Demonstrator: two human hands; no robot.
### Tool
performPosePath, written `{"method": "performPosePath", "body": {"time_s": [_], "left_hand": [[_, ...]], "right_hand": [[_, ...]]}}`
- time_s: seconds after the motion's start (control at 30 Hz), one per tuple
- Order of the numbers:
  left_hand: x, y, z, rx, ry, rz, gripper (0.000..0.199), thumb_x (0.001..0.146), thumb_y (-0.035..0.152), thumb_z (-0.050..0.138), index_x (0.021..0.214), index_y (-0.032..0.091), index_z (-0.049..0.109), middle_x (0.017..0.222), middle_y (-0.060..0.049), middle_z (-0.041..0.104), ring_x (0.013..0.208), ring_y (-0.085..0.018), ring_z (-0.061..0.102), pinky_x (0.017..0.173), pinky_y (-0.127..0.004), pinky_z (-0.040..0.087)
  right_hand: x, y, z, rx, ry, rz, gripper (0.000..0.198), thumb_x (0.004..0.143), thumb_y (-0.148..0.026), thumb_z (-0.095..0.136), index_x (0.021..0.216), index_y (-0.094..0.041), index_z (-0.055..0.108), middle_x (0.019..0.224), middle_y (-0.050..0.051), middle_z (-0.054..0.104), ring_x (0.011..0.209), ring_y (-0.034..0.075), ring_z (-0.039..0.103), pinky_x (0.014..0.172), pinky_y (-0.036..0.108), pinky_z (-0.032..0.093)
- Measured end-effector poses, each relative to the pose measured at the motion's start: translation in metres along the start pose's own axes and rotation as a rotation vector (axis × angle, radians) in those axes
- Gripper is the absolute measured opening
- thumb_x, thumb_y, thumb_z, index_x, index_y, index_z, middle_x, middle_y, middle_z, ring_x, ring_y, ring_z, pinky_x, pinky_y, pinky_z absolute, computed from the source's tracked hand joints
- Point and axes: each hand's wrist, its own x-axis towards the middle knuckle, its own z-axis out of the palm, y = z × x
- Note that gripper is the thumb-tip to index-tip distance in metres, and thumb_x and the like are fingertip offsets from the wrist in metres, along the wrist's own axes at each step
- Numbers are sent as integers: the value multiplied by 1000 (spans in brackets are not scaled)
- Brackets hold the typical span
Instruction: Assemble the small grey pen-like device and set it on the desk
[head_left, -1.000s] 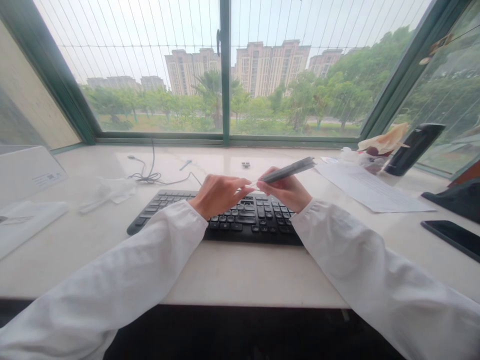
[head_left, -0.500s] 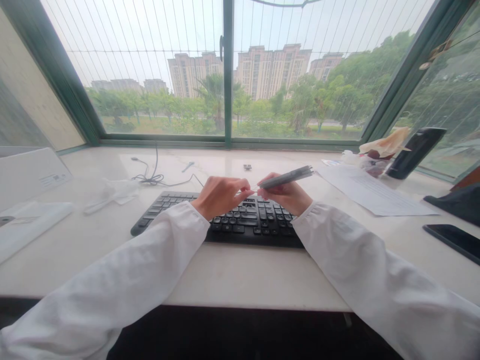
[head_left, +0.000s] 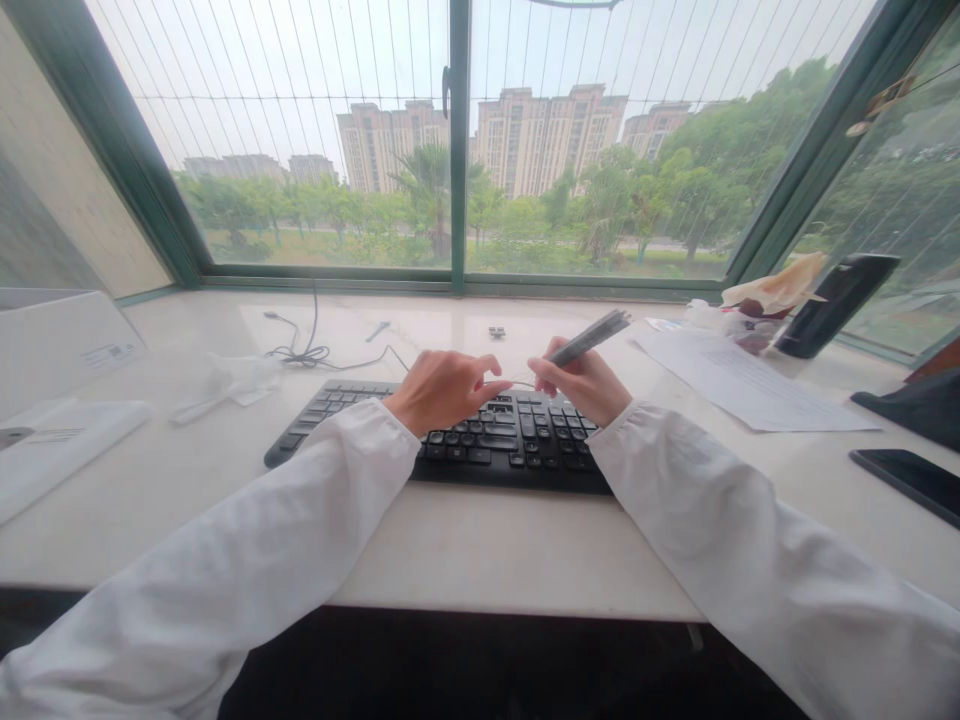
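A black keyboard (head_left: pixel 495 470) lies on the white tabletop beneath both hands. My right hand (head_left: pixel 589 385) grips a slim grey tool (head_left: pixel 592 338) like a pen; its upper end looks jagged and its lower end is hidden by the fingers. My left hand (head_left: pixel 446 390) hovers over the upper middle keys, thumb and forefinger apart, with nothing visible between them. A thin wire-like line shows between the left thumb and the right fingertips; what it belongs to I cannot tell. Small dark pieces (head_left: pixel 496 332), perhaps keycaps, lie just behind the keyboard.
A coiled cable (head_left: pixel 300 355) and crumpled clear plastic (head_left: pixel 236 380) are at left, beside a white box (head_left: pixel 67 340). Printed paper (head_left: pixel 739 380), a black upright object (head_left: pixel 838 305) and a phone (head_left: pixel 911 482) lie to the right. The window frame (head_left: pixel 337 273) bounds the back.
My left thumb and forefinger have parted from a pinch. My right hand has moved slightly right, away from the left, with the grey tool tilted more steeply.
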Motion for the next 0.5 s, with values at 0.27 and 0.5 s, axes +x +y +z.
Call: {"method": "performPosePath", "body": {"time_s": [0.27, 0.5], "left_hand": [[0, -4, -5, 10, -176, 184, 28, 90, 50, 51, 95, 27, 67, 88, 3, 70, 70, -14, 62, 56, -23, 31], [-1, -4, -9, 10, -220, 307, 29, 91, 48, 50, 92, 25, 68, 92, 2, 68, 71, -13, 61, 53, -24, 27]], "right_hand": [[-3, -2, 1, -169, 14, 106, 24, 78, -37, 63, 69, -19, 50, 52, -1, 60, 45, 10, 50, 46, 21, 40], [-5, 1, 3, -285, -14, 90, 30, 80, -43, 61, 65, -19, 51, 52, -1, 61, 45, 10, 51, 46, 22, 39]]}}
